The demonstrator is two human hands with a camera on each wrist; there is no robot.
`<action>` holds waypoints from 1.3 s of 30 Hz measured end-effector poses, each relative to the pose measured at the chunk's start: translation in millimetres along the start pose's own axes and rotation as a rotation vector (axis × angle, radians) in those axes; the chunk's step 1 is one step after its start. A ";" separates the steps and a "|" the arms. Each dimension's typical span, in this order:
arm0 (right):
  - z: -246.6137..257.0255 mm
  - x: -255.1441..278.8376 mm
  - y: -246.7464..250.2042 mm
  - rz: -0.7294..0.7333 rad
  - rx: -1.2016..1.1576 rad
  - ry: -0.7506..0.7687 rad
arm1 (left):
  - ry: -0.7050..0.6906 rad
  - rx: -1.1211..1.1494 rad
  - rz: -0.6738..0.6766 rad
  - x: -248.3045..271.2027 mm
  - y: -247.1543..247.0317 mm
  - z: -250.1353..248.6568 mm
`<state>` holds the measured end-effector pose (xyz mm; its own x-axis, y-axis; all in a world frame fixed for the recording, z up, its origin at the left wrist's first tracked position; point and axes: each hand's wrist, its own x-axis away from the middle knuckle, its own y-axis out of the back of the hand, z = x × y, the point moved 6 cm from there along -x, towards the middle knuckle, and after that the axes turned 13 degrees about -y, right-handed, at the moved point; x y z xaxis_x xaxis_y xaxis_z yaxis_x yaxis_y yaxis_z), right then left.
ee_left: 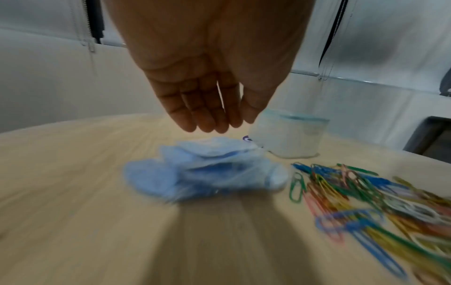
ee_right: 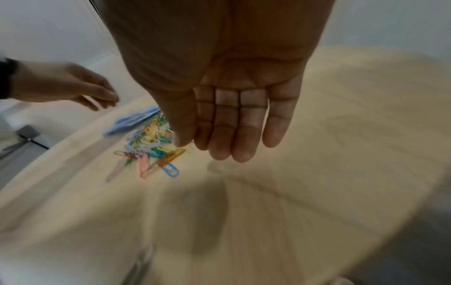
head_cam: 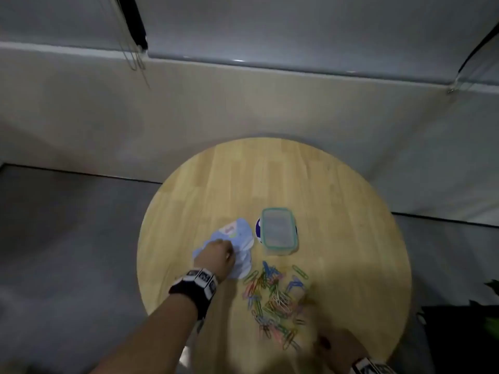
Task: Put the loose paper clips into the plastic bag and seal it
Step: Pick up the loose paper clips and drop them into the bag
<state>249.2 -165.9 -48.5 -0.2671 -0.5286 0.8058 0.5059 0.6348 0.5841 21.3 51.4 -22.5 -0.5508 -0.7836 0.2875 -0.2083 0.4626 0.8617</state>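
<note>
From above, my left hand hovered over the crumpled plastic bag beside the paper clips. Its wrist camera showed straight fingers, apparently not yet touching. My right hand hung flat, empty, ready to gather.

A: What lies on the round wooden table?

B: A lidded clear container near its middle. Just left of it, a crumpled blue plastic bag, with the left hand over its near-left part.

A: And the paper clips?

B: Scattered, many-coloured, just nearer than the container. The right hand is blurred, nearer still; its fingers cannot be made out.
</note>
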 end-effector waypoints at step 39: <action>141.0 20.8 116.7 0.028 -1.123 0.266 | 0.148 1.047 -0.178 38.8 22.5 -73.4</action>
<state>187.0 -23.3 50.2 -0.1306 -0.7088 0.6933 0.9892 -0.1404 0.0428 54.6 1.0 38.8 -0.3556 -0.8846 0.3016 -0.9040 0.4075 0.1294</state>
